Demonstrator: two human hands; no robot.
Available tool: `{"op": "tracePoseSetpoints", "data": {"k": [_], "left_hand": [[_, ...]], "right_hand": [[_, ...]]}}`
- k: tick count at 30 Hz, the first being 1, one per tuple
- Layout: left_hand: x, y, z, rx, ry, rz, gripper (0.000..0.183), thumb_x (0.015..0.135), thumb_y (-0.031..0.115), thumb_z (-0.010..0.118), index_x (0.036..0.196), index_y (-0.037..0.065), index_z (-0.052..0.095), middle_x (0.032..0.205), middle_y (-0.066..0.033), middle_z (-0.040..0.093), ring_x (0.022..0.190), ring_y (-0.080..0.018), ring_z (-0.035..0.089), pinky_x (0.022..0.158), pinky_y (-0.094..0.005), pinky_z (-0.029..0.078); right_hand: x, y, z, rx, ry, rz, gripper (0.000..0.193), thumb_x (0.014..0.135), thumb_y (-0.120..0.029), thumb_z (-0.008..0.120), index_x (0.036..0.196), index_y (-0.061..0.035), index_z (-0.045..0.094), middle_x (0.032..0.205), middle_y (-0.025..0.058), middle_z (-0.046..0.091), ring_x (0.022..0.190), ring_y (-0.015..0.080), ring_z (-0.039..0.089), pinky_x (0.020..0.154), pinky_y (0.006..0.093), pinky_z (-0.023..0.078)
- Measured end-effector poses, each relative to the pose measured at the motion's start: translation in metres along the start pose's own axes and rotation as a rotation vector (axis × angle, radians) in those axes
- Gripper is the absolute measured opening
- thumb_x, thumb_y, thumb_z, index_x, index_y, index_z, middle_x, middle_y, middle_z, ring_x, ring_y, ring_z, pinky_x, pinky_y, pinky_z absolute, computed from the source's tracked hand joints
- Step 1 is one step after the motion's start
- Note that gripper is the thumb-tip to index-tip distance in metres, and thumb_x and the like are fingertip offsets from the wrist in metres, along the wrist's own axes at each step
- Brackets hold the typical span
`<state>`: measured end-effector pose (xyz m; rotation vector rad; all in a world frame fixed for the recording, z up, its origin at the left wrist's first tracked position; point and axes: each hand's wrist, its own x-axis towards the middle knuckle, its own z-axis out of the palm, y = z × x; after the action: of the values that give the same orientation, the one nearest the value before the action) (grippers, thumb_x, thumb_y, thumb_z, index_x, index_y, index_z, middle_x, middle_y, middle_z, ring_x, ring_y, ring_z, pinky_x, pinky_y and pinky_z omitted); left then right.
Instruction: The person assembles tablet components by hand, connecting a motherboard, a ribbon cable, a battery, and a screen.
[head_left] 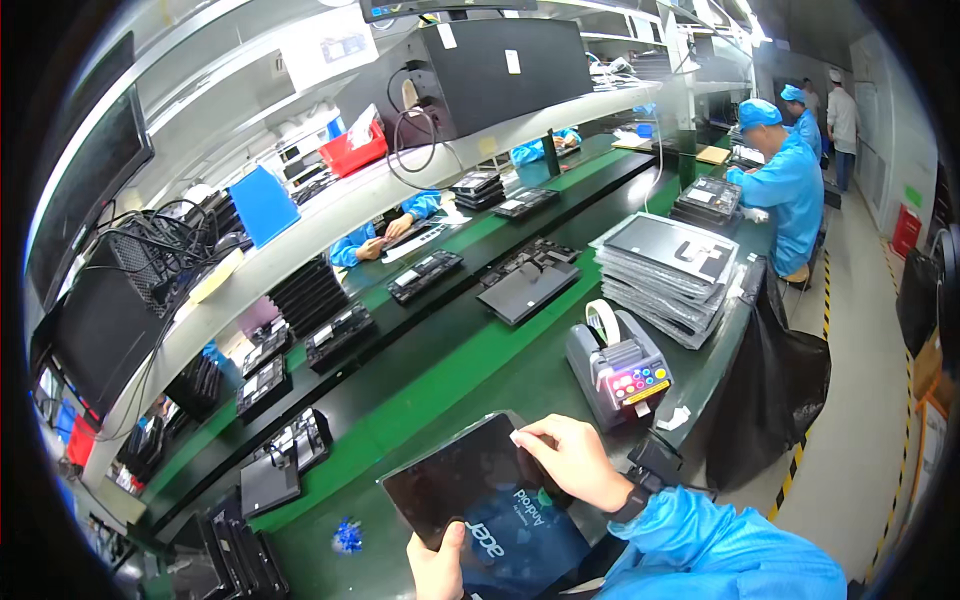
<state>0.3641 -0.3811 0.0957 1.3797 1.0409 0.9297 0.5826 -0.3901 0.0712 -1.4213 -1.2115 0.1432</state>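
A dark tablet (470, 500) with a lit screen is tilted in front of me above the green bench. My left hand (436, 562) grips its near left edge, thumb lying on the glass. At the far right corner of the tablet, my right hand (575, 462) has thumb and forefinger pinched together. A small whitish bit shows at those fingertips, too small to name. A grey tape dispenser (618, 365) with a roll of pale tape and coloured buttons stands beyond my right hand.
Bubble-wrapped panels (665, 275) are stacked behind the dispenser. Opened devices (530, 285) lie along the dark conveyor (400, 345). A blue scrap cluster (348, 536) sits left of the tablet, and dark panels (225, 560) stand at lower left. A co-worker (785, 190) sits at right.
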Motion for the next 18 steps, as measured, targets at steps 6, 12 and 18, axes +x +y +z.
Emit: {"op": "tracePoseSetpoints", "data": {"k": [6,12,18], "left_hand": [[0.003,-0.01,-0.029,-0.3,0.077,-0.163,0.027,0.09,0.017,0.058,0.112,0.001,0.057,0.098,-0.0051,0.064,0.086,-0.0138,0.06,0.077,-0.0265,0.048],[0.054,-0.006,-0.061,-0.613,0.106,-0.061,0.034,0.098,0.028,0.045,0.114,0.001,0.057,0.111,-0.0057,0.061,0.104,-0.0151,0.055,0.092,-0.0284,0.042],[0.003,-0.043,-0.109,-0.592,0.376,0.185,0.027,0.09,0.024,0.054,0.111,0.006,0.052,0.113,-0.0112,0.055,0.105,-0.0248,0.052,0.087,-0.0403,0.044]], "right_hand": [[-0.028,-0.003,-0.002,0.397,-0.698,0.381,0.032,0.094,-0.025,0.055,0.111,0.002,0.059,0.089,0.0042,0.065,0.079,0.0084,0.054,0.072,0.0256,0.046],[0.011,-0.062,0.016,0.616,-0.767,0.604,0.037,0.095,-0.031,0.051,0.107,0.0025,0.06,0.1,0.0054,0.064,0.088,0.0098,0.058,0.074,0.0264,0.047],[0.124,0.02,0.202,0.955,-0.288,0.822,0.021,0.095,-0.021,0.043,0.103,-0.0043,0.053,0.093,0.0111,0.062,0.074,0.0235,0.062,0.058,0.0404,0.057]]}}
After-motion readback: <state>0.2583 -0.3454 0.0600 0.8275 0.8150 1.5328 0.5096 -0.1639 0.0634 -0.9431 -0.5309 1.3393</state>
